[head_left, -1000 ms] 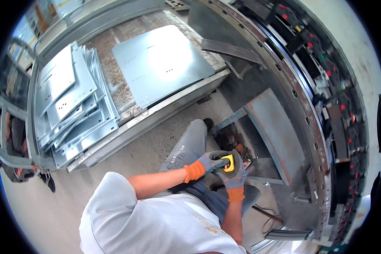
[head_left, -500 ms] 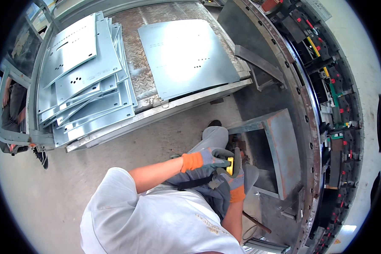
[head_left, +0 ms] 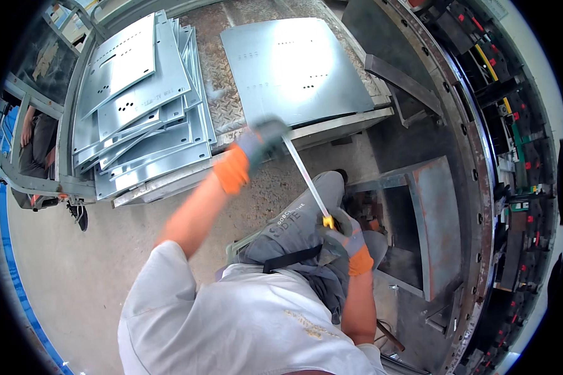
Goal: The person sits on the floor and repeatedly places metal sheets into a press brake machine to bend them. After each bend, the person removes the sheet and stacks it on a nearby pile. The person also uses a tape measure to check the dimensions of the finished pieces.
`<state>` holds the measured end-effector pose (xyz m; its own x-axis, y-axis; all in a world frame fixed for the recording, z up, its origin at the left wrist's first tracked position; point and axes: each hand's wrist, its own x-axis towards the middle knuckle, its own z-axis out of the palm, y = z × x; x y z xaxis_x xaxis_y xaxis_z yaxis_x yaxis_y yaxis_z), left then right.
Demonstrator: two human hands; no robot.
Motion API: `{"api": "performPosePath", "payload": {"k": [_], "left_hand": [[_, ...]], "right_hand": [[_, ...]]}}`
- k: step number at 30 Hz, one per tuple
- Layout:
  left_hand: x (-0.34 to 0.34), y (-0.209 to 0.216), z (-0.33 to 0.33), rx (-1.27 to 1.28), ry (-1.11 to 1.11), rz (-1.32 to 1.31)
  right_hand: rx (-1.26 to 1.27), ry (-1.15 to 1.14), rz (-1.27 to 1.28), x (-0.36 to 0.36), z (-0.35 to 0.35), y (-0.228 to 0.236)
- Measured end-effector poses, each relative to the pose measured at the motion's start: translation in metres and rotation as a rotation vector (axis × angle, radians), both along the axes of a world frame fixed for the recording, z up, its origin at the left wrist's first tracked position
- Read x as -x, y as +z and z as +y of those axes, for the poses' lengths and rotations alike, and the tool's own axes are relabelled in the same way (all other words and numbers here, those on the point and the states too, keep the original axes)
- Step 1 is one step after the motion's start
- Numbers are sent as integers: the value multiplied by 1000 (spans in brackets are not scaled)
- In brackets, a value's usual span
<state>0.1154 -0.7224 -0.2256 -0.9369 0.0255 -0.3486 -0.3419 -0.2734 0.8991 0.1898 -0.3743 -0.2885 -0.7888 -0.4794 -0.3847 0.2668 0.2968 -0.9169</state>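
A yellow tape measure [head_left: 328, 221] is gripped in my right hand [head_left: 345, 235], which wears a grey glove with an orange cuff and is close above my knees. From it the pale tape blade [head_left: 305, 174] runs, pulled straight, up and left to my left hand [head_left: 261, 145]. That gloved hand is smeared by motion but closed on the blade's end. It is at the front edge of the metal platform [head_left: 331, 129], just below a flat sheet metal panel [head_left: 294, 69] with small holes.
Several stacked sheet metal panels [head_left: 141, 103] lie unevenly on the platform's left part. A metal frame [head_left: 62, 150] stands beyond them, with a person's hand behind it. At my right are an open steel box [head_left: 435, 231] and a long machine bed with a tool rack [head_left: 513, 156].
My left hand has moved up and left, away from my right hand, drawing the blade out of the tape measure. The right hand has shifted slightly, and the view has tilted a little.
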Motion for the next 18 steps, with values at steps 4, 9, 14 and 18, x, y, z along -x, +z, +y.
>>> {"api": "performPosePath", "payload": {"k": [4,9,14,18], "left_hand": [[82,31,-109,130,236,228],[194,45,-273,-54,225,229],[240,44,-271,114,215,129],[234,36,-304,938,329,-46]], "right_hand": [[59,47,-238,-36,72,17],[-289,-34,-319,-111,134,34],[-230,139,-345,-131,143,27],[-168,302,-4,-73,95,41]]}}
